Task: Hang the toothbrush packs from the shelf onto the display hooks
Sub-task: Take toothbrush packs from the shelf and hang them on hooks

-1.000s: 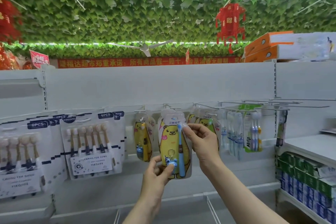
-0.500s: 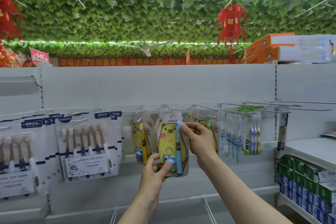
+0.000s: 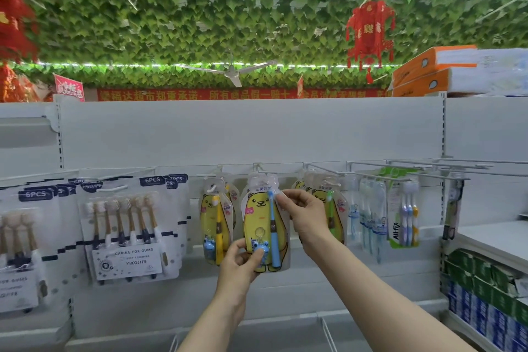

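With the left hand (image 3: 240,263) pinching the bear toothbrush pack (image 3: 261,226) at its bottom and the right hand (image 3: 307,216) pinching its upper edge, up at the display hook (image 3: 263,171), a tilted pack may miss the tip and drop.

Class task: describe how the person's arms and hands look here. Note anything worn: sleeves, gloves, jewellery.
The left hand and right hand are bare: no gloves, and no ring shows on the fingers in view. The left forearm and right forearm are also uncovered, with no sleeve, watch or bracelet visible down to the picture's edge.
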